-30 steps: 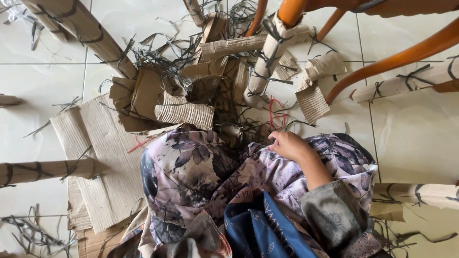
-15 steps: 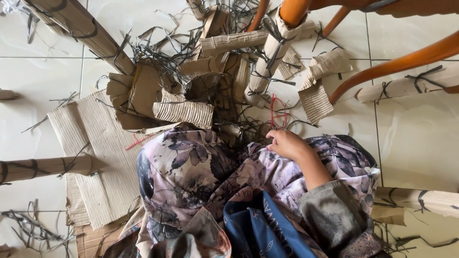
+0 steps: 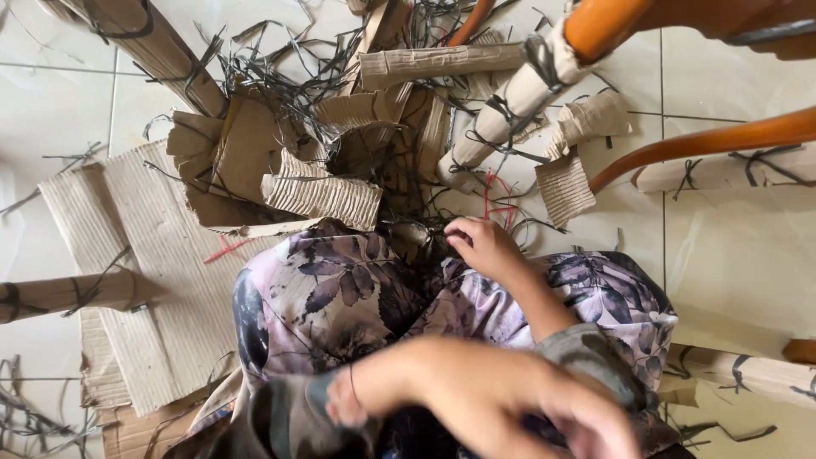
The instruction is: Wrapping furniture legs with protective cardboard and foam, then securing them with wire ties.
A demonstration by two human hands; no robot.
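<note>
Newly in view since earlier frame: left hand, blurred, low over lap, grip unreadable. Right hand at lap's front edge, fingers curled into dark plastic strips. Judged light, limp, springy; best pinched near ends

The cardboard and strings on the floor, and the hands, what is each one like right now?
Corrugated sheet: lying flat on the tiles.
Torn cardboard pieces: crumpled, piled up.
Dark strips: loose, tangled.
Wrapped chair leg: cardboard bound on with strips.
Red string: loose on the floor.
Right hand: fingers curled, reaching into the strips.
Left hand: blurred, close to camera; grip unclear.
</note>
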